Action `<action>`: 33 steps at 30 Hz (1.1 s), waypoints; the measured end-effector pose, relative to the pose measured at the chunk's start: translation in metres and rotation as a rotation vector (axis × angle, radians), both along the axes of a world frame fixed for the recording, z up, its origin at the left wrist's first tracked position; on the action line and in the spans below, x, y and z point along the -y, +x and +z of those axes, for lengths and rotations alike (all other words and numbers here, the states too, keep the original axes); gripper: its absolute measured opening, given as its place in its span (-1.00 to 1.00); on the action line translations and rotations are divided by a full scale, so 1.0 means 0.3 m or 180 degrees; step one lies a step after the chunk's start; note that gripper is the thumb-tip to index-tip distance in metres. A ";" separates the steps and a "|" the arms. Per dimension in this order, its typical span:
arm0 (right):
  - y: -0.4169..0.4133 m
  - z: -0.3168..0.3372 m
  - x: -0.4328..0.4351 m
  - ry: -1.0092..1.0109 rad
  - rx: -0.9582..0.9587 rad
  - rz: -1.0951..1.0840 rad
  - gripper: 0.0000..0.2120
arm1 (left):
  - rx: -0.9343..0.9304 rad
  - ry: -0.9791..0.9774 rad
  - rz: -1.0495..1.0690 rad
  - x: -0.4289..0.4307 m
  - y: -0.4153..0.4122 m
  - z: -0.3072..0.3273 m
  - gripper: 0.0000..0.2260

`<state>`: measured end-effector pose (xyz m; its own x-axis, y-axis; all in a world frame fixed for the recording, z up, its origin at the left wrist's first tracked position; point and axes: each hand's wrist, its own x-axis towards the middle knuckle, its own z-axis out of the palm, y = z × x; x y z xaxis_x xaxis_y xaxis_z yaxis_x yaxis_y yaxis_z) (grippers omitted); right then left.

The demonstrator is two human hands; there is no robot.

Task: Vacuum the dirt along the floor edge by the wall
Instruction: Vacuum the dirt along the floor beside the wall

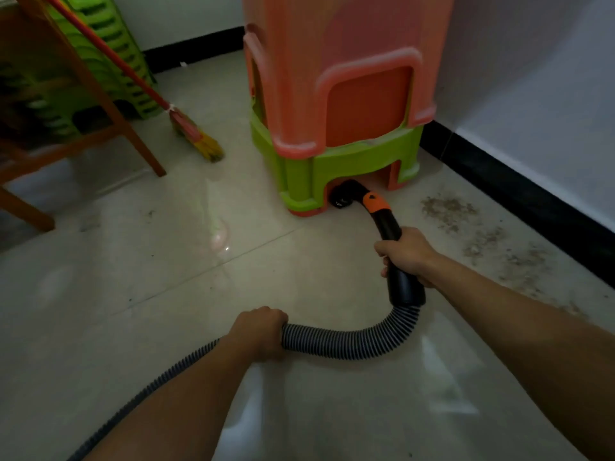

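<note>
Looking down from the head view, the vacuum's black tube (392, 229) is seen gripped by the right hand (407, 257), fingers curled fully round it just above the cuff where the ribbed hose (349, 342) begins. The hose is clasped further back by the left hand (261, 329), likewise wrapped round it. The nozzle (342, 194) is tucked under the arch of the stacked plastic stools (332, 94), low to the floor (149, 277) — so the step in hand is judged to be cleaning beneath the stack. The dirt (482, 234) lies in a scattered band beside the black skirting (519, 197) at the foot of the wall (549, 94), right of the tube. Next, the nozzle would need to be drawn out from under the stools and swung right onto that band, with slack fed by the left hand.
</note>
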<state>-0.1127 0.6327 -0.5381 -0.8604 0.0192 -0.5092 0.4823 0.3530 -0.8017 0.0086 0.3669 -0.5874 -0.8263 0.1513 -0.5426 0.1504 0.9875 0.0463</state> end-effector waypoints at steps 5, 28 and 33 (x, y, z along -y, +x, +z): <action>0.147 0.026 -0.215 0.0484 -0.0144 -0.0456 -0.78 | 0.0007 0.0077 -0.0389 -0.135 -0.069 -0.037 -0.73; -0.030 -0.109 -0.578 0.0060 -0.0250 -0.1751 -0.65 | -0.0399 0.0091 -0.0522 -0.464 -0.198 -0.084 -0.76; 0.018 -0.085 -0.618 -0.0300 -0.0122 -0.1856 -0.79 | -0.0455 0.0050 -0.0516 -0.479 -0.183 -0.085 -0.77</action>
